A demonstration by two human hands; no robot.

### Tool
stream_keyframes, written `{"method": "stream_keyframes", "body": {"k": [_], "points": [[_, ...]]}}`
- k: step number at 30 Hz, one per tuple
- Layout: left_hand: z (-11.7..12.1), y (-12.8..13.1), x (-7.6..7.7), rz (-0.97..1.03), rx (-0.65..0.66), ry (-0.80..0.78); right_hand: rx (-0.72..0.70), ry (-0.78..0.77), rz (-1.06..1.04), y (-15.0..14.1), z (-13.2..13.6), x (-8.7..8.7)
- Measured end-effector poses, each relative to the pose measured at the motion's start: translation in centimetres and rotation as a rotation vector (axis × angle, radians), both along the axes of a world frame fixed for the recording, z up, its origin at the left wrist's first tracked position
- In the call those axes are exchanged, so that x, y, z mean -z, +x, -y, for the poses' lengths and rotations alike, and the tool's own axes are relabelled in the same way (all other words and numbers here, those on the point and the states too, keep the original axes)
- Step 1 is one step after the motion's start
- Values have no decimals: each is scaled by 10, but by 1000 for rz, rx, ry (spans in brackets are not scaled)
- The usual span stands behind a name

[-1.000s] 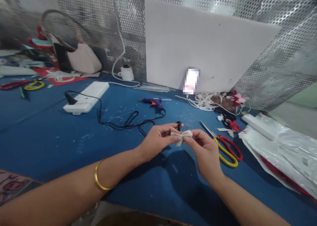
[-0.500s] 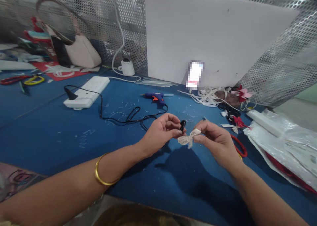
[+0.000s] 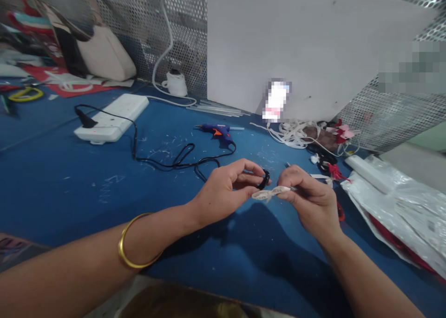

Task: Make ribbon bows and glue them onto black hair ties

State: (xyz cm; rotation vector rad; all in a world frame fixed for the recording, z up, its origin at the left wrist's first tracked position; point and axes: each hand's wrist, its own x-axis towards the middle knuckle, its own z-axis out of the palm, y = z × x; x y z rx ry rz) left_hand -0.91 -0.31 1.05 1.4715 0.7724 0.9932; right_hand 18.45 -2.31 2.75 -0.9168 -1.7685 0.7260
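Tipped flatter than half a second ago, the printed ribbon bow now shows more of its edge, and the black hair tie has turned to show more of its ring. The bow is held above the blue tabletop, its right loop pinched between the thumb and forefinger of the right hand. The left hand holds the hair tie at its curled fingertips, just behind the bow; whether the tie loops over a finger, I cannot tell. That thumb is close to the bow's left loop, contact unclear. A gold bangle circles the left forearm.

Scissors with a red handle lie mostly hidden behind the right hand, near a clear plastic bag. Beyond the hands rests a blue glue gun, its black cord trailing left toward a white power strip. Farther back, a lit phone leans against a white board, beside tangled white ribbon.
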Motion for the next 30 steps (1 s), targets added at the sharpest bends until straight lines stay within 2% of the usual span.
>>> {"method": "stream_keyframes", "body": {"k": [7, 11, 30], "points": [[4, -5, -2, -72, -23, 250, 23, 210, 121, 2, 6, 3], [6, -5, -3, -71, -19, 298, 66, 299, 189, 2, 9, 5], [6, -6, -6, -87, 14, 325, 138, 268, 193, -3, 9, 5]]}}
